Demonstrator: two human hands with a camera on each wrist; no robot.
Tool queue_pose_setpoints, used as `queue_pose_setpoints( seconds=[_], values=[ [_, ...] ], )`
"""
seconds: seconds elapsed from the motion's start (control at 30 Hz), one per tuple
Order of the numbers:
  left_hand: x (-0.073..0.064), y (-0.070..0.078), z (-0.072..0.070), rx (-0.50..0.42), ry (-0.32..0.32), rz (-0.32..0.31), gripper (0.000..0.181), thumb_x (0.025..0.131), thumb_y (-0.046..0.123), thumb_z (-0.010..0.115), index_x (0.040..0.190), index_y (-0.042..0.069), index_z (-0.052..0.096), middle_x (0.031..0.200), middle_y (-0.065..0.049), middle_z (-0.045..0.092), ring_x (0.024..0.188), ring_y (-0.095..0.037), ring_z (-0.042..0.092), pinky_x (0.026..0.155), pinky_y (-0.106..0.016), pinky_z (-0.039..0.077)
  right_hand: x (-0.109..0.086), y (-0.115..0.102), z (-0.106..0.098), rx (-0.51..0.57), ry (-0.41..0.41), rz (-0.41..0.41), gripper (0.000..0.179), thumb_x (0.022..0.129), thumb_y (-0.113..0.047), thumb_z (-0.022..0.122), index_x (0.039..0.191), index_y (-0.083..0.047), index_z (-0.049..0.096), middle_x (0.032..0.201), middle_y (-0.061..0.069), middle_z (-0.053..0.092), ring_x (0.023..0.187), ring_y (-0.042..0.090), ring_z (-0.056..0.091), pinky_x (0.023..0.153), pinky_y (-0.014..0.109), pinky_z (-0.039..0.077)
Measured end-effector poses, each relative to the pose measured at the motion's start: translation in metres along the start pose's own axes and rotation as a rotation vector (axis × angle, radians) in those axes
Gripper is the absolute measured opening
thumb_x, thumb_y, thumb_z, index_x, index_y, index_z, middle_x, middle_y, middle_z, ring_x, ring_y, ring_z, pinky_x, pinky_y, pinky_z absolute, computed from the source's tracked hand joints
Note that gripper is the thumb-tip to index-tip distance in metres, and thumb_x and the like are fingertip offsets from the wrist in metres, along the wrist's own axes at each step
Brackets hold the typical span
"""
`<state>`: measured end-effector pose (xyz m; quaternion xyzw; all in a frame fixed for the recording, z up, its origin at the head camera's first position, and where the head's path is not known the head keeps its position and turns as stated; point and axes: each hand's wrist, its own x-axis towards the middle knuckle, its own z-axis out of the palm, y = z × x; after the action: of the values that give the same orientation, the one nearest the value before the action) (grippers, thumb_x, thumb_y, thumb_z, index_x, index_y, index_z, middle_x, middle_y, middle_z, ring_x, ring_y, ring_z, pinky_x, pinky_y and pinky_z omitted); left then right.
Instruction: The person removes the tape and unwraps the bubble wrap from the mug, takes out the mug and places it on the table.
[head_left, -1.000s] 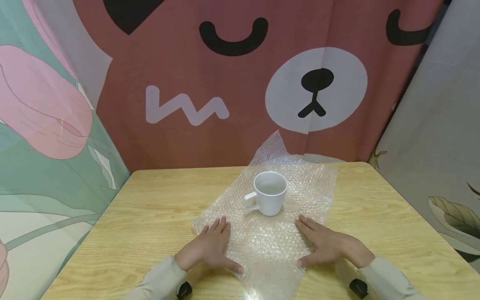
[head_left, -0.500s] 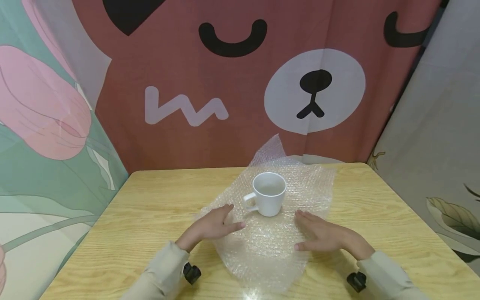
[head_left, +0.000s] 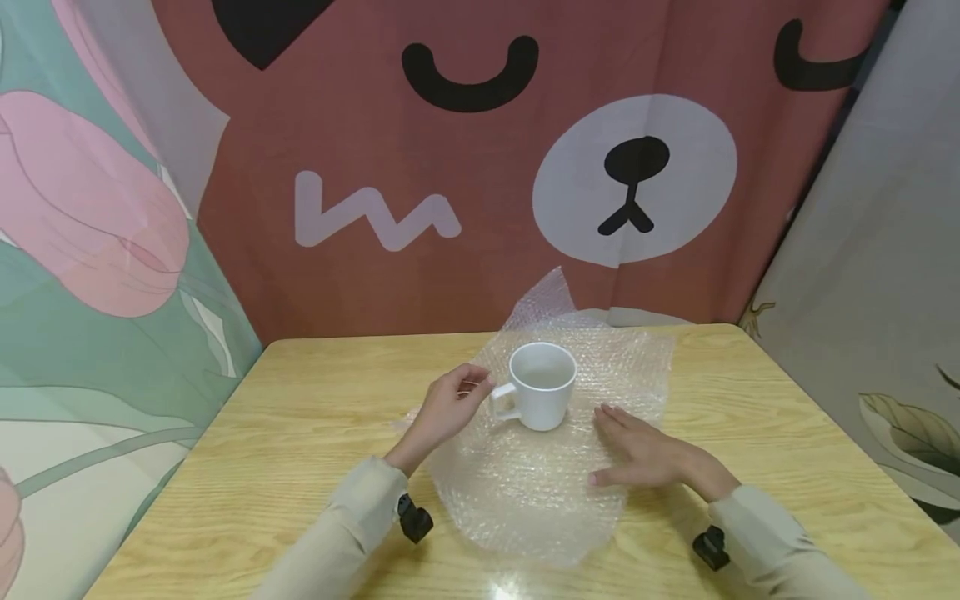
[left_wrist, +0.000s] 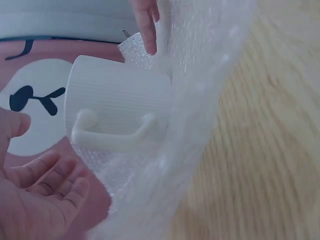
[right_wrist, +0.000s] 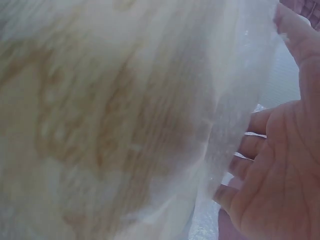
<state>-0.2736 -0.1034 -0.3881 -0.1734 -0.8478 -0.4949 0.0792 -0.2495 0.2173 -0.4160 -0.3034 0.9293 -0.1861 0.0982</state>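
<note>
A white mug (head_left: 542,390) stands upright on a sheet of bubble wrap (head_left: 525,500), its handle turned to the left. Beside that handle is my left hand (head_left: 453,400), its fingers slightly bent. The left wrist view shows a gap between the left fingers (left_wrist: 52,180) and the mug handle (left_wrist: 112,140). My right hand (head_left: 641,450) lies on or just over the wrap to the right of the mug, fingers extended. In the right wrist view the right palm (right_wrist: 280,165) faces the wrap, with fingertips at the sheet.
The bubble wrap lies on a wooden table (head_left: 300,433); its far corner rises against the bear-print curtain (head_left: 360,283). Floral curtains (head_left: 97,208) hang at the left and the right. Each wrist bears a small black camera (head_left: 414,518).
My left hand has lifted off the wrap and moved forward to the mug's handle. The near edge of the wrap has curled up. My right hand has shifted slightly forward; the mug stays put.
</note>
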Motion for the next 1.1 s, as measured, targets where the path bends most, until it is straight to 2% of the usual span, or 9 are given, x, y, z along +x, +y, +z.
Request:
queue_pose_setpoints(
  seconds=[0.17, 0.33, 0.43, 0.5, 0.53, 0.6, 0.8, 0.97, 1.1],
  values=[
    [0.007, -0.006, 0.010, -0.086, 0.032, -0.047, 0.027, 0.098, 0.022, 0.058, 0.106, -0.002, 0.066, 0.099, -0.010, 0.068, 0.093, -0.022, 0.062, 0.084, -0.037, 0.050, 0.002, 0.004, 0.004, -0.006, 0.013, 0.006, 0.103, 0.086, -0.058, 0.063, 0.145, 0.016, 0.022, 0.152, 0.035, 0.014, 0.140, 0.049, 0.012, 0.109, 0.061, 0.015],
    [0.011, -0.013, 0.018, -0.176, -0.024, -0.111, 0.024, 0.099, 0.020, 0.056, 0.099, -0.002, 0.065, 0.090, -0.009, 0.067, 0.080, -0.016, 0.056, 0.070, -0.027, 0.044, 0.004, 0.004, 0.006, 0.017, -0.005, 0.025, 0.105, 0.085, -0.058, 0.064, 0.146, 0.015, 0.020, 0.153, 0.034, 0.013, 0.140, 0.049, 0.012, 0.108, 0.063, 0.015],
    [0.012, -0.015, 0.023, -0.205, -0.052, -0.128, 0.023, 0.100, 0.020, 0.056, 0.098, -0.001, 0.063, 0.088, -0.012, 0.068, 0.080, -0.019, 0.061, 0.065, -0.025, 0.041, 0.004, 0.004, 0.007, 0.026, -0.026, 0.045, 0.108, 0.084, -0.060, 0.064, 0.147, 0.013, 0.019, 0.154, 0.032, 0.011, 0.141, 0.048, 0.011, 0.109, 0.062, 0.015],
    [0.012, -0.015, 0.026, -0.216, -0.052, -0.133, 0.022, 0.099, 0.020, 0.057, 0.096, -0.001, 0.062, 0.087, -0.012, 0.068, 0.083, -0.025, 0.064, 0.064, -0.025, 0.040, 0.004, 0.004, 0.008, 0.018, -0.034, 0.051, 0.108, 0.083, -0.061, 0.064, 0.148, 0.013, 0.019, 0.154, 0.031, 0.011, 0.141, 0.047, 0.012, 0.110, 0.061, 0.015],
    [0.011, -0.009, 0.025, -0.220, -0.053, -0.137, 0.022, 0.099, 0.019, 0.056, 0.095, -0.002, 0.062, 0.086, -0.015, 0.068, 0.084, -0.029, 0.063, 0.064, -0.025, 0.040, 0.004, 0.005, 0.008, 0.011, -0.036, 0.053, 0.109, 0.083, -0.062, 0.064, 0.148, 0.013, 0.019, 0.155, 0.030, 0.012, 0.141, 0.046, 0.012, 0.110, 0.060, 0.016],
    [0.012, -0.011, 0.028, -0.233, -0.049, -0.149, 0.023, 0.098, 0.019, 0.057, 0.092, -0.002, 0.062, 0.083, -0.014, 0.066, 0.082, -0.030, 0.062, 0.065, -0.025, 0.040, 0.004, 0.005, 0.008, -0.004, -0.035, 0.043, 0.110, 0.082, -0.062, 0.065, 0.146, 0.014, 0.020, 0.154, 0.031, 0.013, 0.141, 0.046, 0.014, 0.110, 0.059, 0.017],
    [0.016, -0.020, 0.037, -0.304, -0.088, -0.173, 0.028, 0.100, 0.020, 0.056, 0.084, -0.003, 0.060, 0.076, -0.007, 0.060, 0.071, -0.016, 0.049, 0.063, -0.027, 0.039, 0.004, 0.000, 0.005, -0.003, -0.048, 0.045, 0.112, 0.078, -0.059, 0.070, 0.145, 0.016, 0.022, 0.153, 0.033, 0.015, 0.140, 0.047, 0.015, 0.111, 0.056, 0.018],
    [0.015, -0.020, 0.041, -0.335, -0.135, -0.167, 0.030, 0.100, 0.024, 0.055, 0.084, -0.001, 0.059, 0.073, 0.000, 0.055, 0.071, -0.013, 0.048, 0.066, -0.028, 0.041, 0.005, 0.000, 0.005, -0.018, -0.059, 0.063, 0.113, 0.077, -0.060, 0.070, 0.145, 0.016, 0.022, 0.153, 0.032, 0.015, 0.140, 0.046, 0.015, 0.111, 0.055, 0.018],
    [0.015, -0.023, 0.045, -0.361, -0.127, -0.170, 0.030, 0.101, 0.023, 0.053, 0.086, -0.002, 0.061, 0.069, 0.001, 0.053, 0.068, -0.012, 0.049, 0.069, -0.031, 0.042, 0.007, -0.001, 0.006, -0.037, -0.066, 0.075, 0.114, 0.077, -0.061, 0.069, 0.145, 0.016, 0.022, 0.153, 0.032, 0.014, 0.141, 0.045, 0.015, 0.111, 0.055, 0.018]
  ],
)
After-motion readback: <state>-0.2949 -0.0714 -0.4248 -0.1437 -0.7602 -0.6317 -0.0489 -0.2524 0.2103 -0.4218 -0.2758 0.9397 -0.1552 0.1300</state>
